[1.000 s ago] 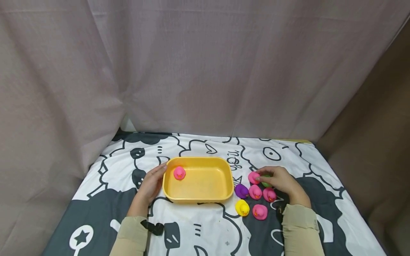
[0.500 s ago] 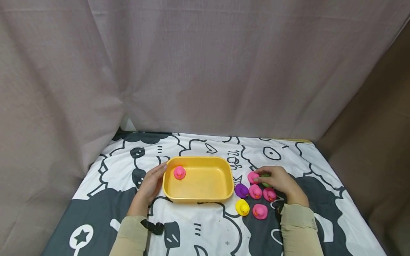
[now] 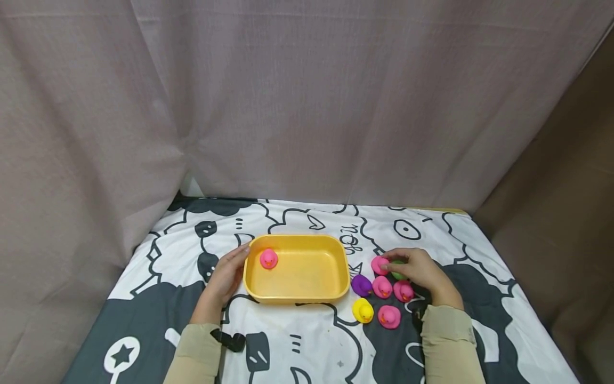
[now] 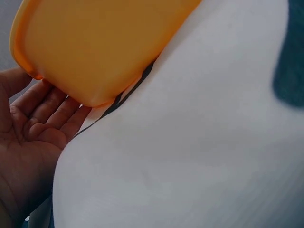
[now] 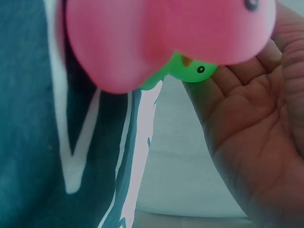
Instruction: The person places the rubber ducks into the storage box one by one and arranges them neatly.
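Note:
My left hand [image 3: 227, 276] grips the left end of a yellow plastic tray [image 3: 307, 297], thumb at the rim and fingers against its outer side in the left wrist view. A pink rubber duck [image 3: 269, 259] sits inside, toward the left. Over on the right, my right hand [image 3: 422, 272] pinches another pink rubber duck [image 3: 379, 265] between thumb and fingers at the back of a group. A green duck [image 3: 398, 271] is partly covered by that hand. In the right wrist view a large pink duck [image 5: 118, 42] blocks the fingertips, with the green duck's head [image 5: 194, 69] behind it.
Between tray and right forearm stand a purple duck [image 3: 362, 286], a yellow duck [image 3: 363, 311] and several pink ducks [image 3: 389, 317]. A black-and-white patterned cloth [image 3: 297, 341] covers the table. Grey-brown curtains [image 3: 307, 106] hang behind and at the sides.

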`<state>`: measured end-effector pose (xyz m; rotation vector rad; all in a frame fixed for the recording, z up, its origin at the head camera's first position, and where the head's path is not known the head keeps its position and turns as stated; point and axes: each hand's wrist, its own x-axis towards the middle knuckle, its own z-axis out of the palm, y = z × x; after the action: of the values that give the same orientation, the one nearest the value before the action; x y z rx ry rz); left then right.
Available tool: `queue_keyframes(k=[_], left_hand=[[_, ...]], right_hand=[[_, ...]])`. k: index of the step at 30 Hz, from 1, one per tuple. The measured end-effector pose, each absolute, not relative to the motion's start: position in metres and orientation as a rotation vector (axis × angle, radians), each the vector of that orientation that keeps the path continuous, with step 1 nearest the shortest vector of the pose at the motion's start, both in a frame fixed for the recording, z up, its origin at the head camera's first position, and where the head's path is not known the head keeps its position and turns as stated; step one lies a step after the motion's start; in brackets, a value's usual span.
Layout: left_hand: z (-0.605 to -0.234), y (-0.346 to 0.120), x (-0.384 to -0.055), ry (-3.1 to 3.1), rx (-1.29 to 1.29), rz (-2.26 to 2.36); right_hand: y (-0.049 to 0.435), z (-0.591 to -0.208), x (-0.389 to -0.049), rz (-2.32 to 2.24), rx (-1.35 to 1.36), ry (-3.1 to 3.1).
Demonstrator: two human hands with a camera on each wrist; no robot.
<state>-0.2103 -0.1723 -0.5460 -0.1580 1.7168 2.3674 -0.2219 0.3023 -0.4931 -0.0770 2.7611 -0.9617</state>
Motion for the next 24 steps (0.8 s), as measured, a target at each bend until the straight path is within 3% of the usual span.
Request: queue_keyframes(k=[24], left_hand=[[-0.5468, -0.1741, -0.2104, 1.749, -0.147, 2.325]], right_hand=[[0.3054, -0.4923, -0.2201, -1.093, -0.159, 2.84]])
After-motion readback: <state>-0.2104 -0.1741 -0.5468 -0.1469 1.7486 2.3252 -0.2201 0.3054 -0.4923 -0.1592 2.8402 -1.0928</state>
